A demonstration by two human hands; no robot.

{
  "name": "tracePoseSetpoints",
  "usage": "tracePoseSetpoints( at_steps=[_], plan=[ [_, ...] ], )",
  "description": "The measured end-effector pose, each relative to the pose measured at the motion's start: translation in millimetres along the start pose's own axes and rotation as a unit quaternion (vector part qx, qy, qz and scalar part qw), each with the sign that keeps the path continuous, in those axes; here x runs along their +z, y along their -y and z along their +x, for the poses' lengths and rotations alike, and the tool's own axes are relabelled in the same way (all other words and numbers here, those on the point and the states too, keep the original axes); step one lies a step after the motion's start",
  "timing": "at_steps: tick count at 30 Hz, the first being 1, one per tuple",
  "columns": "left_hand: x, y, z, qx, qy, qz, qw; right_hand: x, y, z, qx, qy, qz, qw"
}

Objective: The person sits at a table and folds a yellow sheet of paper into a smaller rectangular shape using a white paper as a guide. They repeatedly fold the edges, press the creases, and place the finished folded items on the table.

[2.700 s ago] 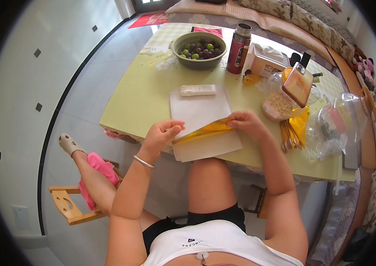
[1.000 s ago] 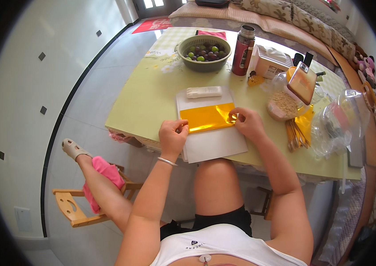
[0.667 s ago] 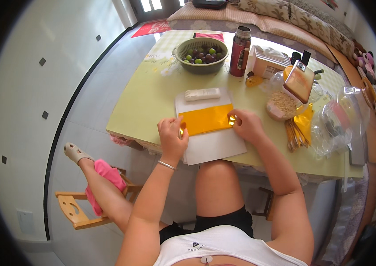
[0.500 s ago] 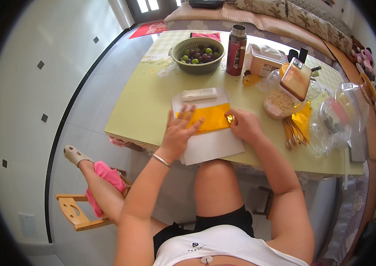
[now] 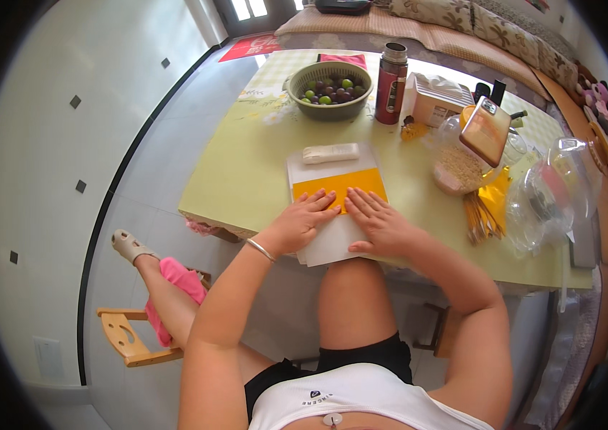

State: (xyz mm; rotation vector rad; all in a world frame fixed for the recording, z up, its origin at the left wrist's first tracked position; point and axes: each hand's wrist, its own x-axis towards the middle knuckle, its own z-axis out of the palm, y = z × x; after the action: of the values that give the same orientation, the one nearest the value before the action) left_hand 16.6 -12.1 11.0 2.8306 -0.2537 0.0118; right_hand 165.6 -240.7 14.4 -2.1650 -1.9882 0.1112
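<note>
A shiny gold-yellow sheet (image 5: 340,183) lies flat across white paper (image 5: 331,240) at the near edge of the table. Both hands rest on it, side by side and palms down. My left hand (image 5: 305,217) has its fingers stretched over the lower left part of the sheet; a silver bangle circles that wrist. My right hand (image 5: 378,221) lies flat with spread fingers on the sheet's right part and the white paper. Neither hand grips anything. Just beyond the gold sheet, a white oblong object (image 5: 330,153) lies on the paper; its kind is unclear.
Farther back stand a colander bowl (image 5: 329,107) of grapes, a red thermos (image 5: 391,86) and a tissue box (image 5: 438,104). To the right are a phone (image 5: 485,131) propped on a jar of grains, thin sticks (image 5: 484,217) beside gold foil, and clear plastic packaging (image 5: 558,186).
My right hand has let go of the sheet's right edge and flattened onto it, moving inward. My left hand has come down flat. The gold sheet looks smoother.
</note>
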Motion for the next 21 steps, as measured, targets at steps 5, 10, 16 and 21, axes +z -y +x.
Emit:
tracePoseSetpoints(
  at_steps=[5,10,16,21],
  plan=[
    [4,-1,-45,-0.067,-0.010,0.075,0.995,4,-19,-29,0.050,-0.001,0.002,0.999],
    [-3,15,-55,-0.091,-0.044,0.035,0.994,5,-32,-28,0.021,-0.063,0.023,0.998],
    [-28,24,10,-0.173,-0.207,0.003,0.963,-20,-38,19,0.189,-0.136,0.258,0.938],
    [-45,32,49,-0.298,-0.029,-0.070,0.951,-3,-46,33,0.316,-0.143,0.521,0.779]
  ],
)
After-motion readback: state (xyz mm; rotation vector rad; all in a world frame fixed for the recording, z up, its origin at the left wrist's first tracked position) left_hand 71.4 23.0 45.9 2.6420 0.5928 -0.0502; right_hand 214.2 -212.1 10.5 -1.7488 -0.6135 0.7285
